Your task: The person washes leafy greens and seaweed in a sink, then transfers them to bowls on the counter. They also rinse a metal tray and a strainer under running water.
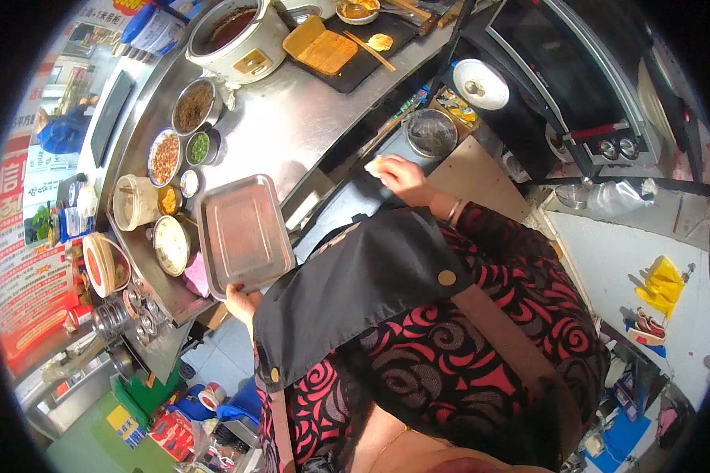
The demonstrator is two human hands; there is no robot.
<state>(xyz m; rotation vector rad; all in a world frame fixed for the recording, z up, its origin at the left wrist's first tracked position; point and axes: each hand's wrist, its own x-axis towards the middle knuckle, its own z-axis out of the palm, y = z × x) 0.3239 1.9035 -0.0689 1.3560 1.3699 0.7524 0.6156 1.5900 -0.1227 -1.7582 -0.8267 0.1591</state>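
A shallow rectangular stainless-steel tray (247, 230) stands at the counter's front left. My left hand (242, 303) grips its near edge, with the fingers partly hidden by the tray and the apron. My right hand (403, 178) is off the counter, in front of a round bin (431, 133) that looks lined with clear plastic. Pinched in its fingers is a small whitish wad (374, 167), perhaps paper or cloth; I cannot tell which. Behind the tray sit a bowl of chopped green onion (199, 148) and a bowl of chopped nuts (164, 157).
A large cooker pot (236, 44) with dark contents stands at the back. Near it, a black board (346, 80) carries a wooden piece (322, 46) and chopsticks (370, 50). A glass-fronted oven (568, 71) is at right. Left lie a pale tub (135, 202) and a white-filled bowl (171, 245).
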